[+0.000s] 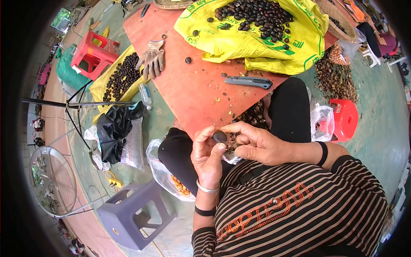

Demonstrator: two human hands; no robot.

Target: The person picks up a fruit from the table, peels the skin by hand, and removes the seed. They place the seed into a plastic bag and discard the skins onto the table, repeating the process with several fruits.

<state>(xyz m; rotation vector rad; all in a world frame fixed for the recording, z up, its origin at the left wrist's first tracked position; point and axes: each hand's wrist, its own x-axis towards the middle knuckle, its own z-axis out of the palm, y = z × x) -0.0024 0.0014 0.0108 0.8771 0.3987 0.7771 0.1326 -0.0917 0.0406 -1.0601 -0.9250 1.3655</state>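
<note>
A dark round nut (219,136) is pinched between the thumb and fingers of my left hand (207,156), which wears a silver bangle. My right hand (259,144) is closed beside it, its index fingertip against the top of the nut; whether it holds anything else is hidden. Both hands are over my lap, at the near corner of the red board (188,94). On the board a grey utility knife (248,82) lies above my hands, with a striped work glove (152,59) farther left. Many dark nuts (257,17) are heaped on a yellow sack (205,32).
At the left are a red stool (95,55), more nuts (122,79) on yellow sheeting, a black bag (114,132) and a metal fan (53,182). A grey stool (135,214) stands lower left. Another red stool (344,120) and shell debris (336,77) are at the right.
</note>
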